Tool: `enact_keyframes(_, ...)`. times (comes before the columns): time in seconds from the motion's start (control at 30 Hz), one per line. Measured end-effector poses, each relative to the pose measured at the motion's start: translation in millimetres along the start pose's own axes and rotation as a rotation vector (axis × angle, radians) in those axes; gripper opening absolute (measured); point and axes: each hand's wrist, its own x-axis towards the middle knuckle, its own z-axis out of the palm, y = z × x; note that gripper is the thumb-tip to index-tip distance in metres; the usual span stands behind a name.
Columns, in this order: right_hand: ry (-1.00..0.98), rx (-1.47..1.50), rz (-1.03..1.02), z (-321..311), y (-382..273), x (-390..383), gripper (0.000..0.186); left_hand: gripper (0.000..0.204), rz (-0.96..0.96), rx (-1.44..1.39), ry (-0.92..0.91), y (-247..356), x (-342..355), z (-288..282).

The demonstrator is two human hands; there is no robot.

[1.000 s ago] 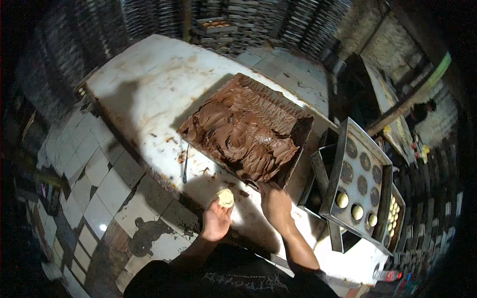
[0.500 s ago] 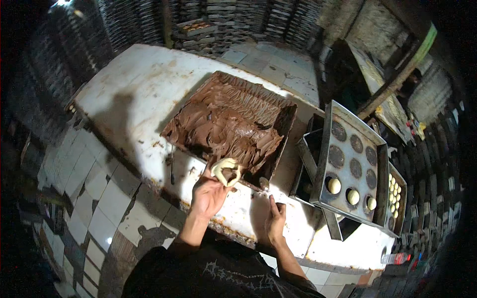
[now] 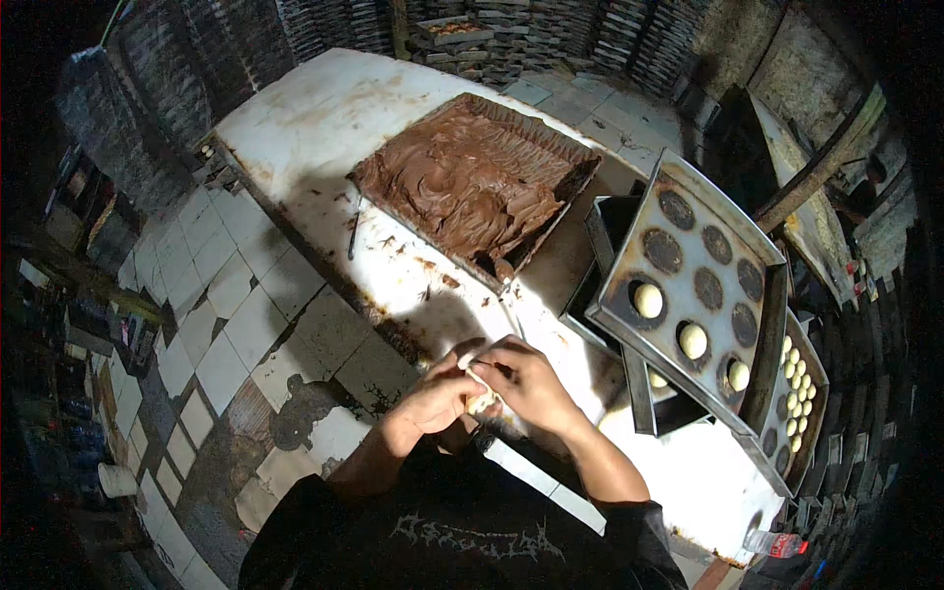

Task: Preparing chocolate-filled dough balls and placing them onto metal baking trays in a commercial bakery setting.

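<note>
My two hands are together close to my body, at the near edge of the table. A pale piece of dough [image 3: 480,401] is pinched between them, with filling inside hidden from sight. My left hand [image 3: 433,405] cups it from below and the side. Closed on the other side, my right hand [image 3: 536,385] presses the dough's upper edge with its fingers. Beyond them, brown chocolate paste [image 3: 442,187] fills most of a deep rectangular tray [image 3: 582,177]. A spoon [image 3: 503,269] rests at that tray's near corner, out of my hands.
On the right, a metal baking tray [image 3: 706,246] with round dark marks carries several dough balls [image 3: 692,341], stacked over other trays. Another tray beside it holds more small balls [image 3: 798,388]. A thin dark tool [image 3: 354,231] lies left of the paste. A clear bottle [image 3: 775,544] lies lower right.
My right hand has let go of the spoon and come to the dough. My left hand has drawn the dough back toward my body, and the opened dough is now gathered between both hands.
</note>
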Motion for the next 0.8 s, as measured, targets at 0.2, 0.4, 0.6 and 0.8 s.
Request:
enact_keyframes(0.2, 0.278, -0.528, -0.322, 64.6, 16.6, -86.0, 0.022, 0.033, 0.018, -0.201, 0.118, -30.3, -25.5, 13.2)
enact_keyframes(0.4, 0.235, -0.256, -0.129, 27.1, -18.4, -131.5, 0.020, 0.026, 0.094, 0.266, -0.091, -74.0, -57.4, 44.3)
enact_keyframes(0.6, 0.582, -0.288, -0.098, 4.6, -15.9, -203.1, 0.017, 0.025, 0.040, 0.148, -0.160, -120.1, -42.9, 99.6)
enact_keyframes(0.8, 0.791, -0.715, 0.061, 9.0, 62.0, -316.3, 0.041, 0.023, 0.050, 0.116, -0.022, -241.4, 22.7, 183.1)
